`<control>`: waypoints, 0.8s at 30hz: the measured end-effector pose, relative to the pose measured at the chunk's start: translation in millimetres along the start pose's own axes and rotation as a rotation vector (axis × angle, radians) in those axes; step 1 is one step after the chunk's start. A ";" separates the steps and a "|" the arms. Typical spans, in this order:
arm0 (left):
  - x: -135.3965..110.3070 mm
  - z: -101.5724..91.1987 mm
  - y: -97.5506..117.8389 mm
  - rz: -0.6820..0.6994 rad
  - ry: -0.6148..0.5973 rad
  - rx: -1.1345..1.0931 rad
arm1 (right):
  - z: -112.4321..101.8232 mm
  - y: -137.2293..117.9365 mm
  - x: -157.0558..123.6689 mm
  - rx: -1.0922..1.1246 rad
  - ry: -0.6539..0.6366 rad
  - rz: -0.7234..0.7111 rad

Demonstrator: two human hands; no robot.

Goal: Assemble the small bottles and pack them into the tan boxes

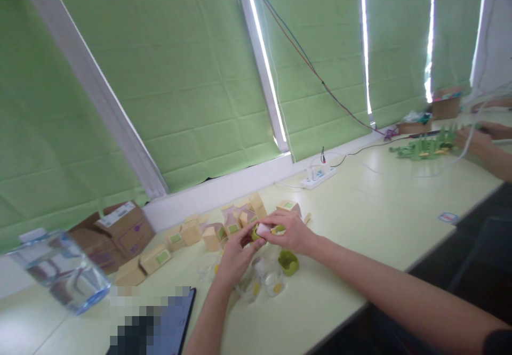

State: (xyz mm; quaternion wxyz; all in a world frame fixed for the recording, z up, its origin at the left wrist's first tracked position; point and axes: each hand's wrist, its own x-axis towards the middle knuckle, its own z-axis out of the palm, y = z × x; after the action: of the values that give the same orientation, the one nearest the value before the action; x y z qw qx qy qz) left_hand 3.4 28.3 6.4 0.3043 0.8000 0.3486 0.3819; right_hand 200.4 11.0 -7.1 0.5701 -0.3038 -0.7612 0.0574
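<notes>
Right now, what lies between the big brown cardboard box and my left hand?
The head view shows several small tan boxes, some green-labelled, between the brown cardboard box and your left hand.

No lettering can be read. Green labels (163,257) on small boxes (192,231) beyond the fingers (278,219) are blurred.

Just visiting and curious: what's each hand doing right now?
Left hand: closed, holding a green piece.
Right hand: closed, fingers on a small white piece.
</notes>
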 end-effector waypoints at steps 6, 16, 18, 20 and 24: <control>-3.2 3.9 8.4 0.064 0.030 0.108 | 1.3 1.8 -1.1 0.189 -0.067 0.129; -0.9 -6.7 -4.8 0.022 0.292 0.407 | -9.4 -3.9 -2.6 0.019 -0.301 0.052; -1.0 -8.2 -6.5 0.035 0.334 0.442 | -12.2 -9.2 -3.5 -0.004 -0.468 -0.035; -1.6 -8.6 -6.5 0.054 0.360 0.466 | -13.0 -13.3 -4.7 -0.033 -0.560 -0.101; -2.3 -8.4 -4.0 0.080 0.383 0.525 | -12.0 -15.8 -7.0 -0.066 -0.610 -0.129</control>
State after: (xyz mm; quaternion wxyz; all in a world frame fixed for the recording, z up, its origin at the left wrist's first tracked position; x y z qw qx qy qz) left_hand -5.8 30.7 6.8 0.0015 0.7778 0.4545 0.4342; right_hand 206.1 -8.6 -1.9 0.3077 -0.2417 -0.9163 0.0850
